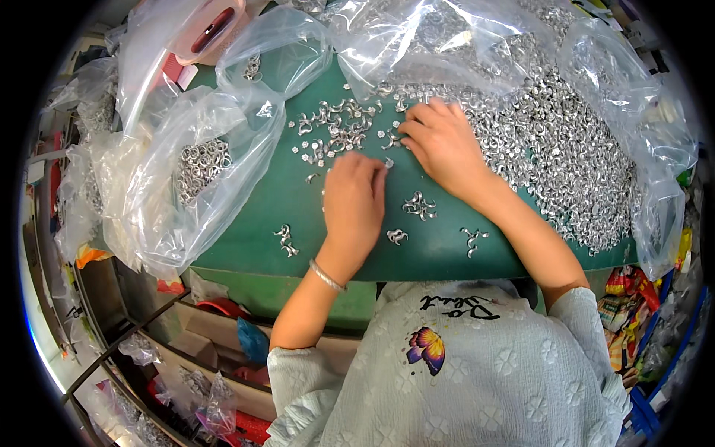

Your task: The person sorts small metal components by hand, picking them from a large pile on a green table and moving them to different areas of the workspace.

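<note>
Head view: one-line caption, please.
Both hands, left and right, sort small silver metal pieces on a green table.

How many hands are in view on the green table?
2. The left hand rests palm down near the table's middle among small silver metal pieces; the right hand lies beside it, at the edge of the large silver heap.

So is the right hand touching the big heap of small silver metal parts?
Touching. The head view shows the right hand with its fingertips resting at the near edge of the heap of silver parts on the green table.
</note>
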`<state>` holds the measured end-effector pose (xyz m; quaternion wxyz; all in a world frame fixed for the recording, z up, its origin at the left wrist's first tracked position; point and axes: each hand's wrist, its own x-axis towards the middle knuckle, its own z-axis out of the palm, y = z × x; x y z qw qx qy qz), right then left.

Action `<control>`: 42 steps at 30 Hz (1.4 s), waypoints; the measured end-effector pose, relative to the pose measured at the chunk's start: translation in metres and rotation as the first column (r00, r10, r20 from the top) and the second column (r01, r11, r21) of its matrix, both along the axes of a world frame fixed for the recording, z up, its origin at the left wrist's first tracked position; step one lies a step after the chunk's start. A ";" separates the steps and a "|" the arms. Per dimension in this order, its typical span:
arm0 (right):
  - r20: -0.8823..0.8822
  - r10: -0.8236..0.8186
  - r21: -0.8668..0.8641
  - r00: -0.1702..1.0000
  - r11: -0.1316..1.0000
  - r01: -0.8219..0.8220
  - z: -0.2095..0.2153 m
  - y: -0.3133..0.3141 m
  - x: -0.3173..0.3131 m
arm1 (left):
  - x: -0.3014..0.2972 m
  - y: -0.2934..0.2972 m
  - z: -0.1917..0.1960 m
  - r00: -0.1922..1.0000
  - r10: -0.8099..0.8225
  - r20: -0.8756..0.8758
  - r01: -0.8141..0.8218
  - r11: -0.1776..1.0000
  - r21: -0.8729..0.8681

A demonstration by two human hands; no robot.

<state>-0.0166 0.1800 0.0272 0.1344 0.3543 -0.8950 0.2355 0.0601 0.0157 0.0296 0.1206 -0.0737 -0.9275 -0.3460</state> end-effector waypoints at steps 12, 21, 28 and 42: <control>0.057 0.008 -0.001 0.998 1.000 -0.008 -0.010 -0.008 -0.013 | -0.007 0.004 0.002 0.997 -0.036 -0.075 0.033 0.998 -0.047; 0.085 -0.044 -0.012 0.995 0.999 0.045 -0.005 0.018 -0.018 | -0.016 0.007 0.008 0.994 -0.029 -0.109 0.026 0.999 -0.027; 0.108 -0.114 -0.061 0.988 0.991 0.121 0.002 0.029 -0.027 | 0.025 0.018 0.004 0.958 -0.268 0.100 0.270 0.963 -0.006; 0.144 0.108 -0.107 0.984 0.990 -0.093 0.000 -0.015 -0.014 | -0.024 -0.021 -0.017 0.979 0.135 -0.154 -0.168 0.959 -0.230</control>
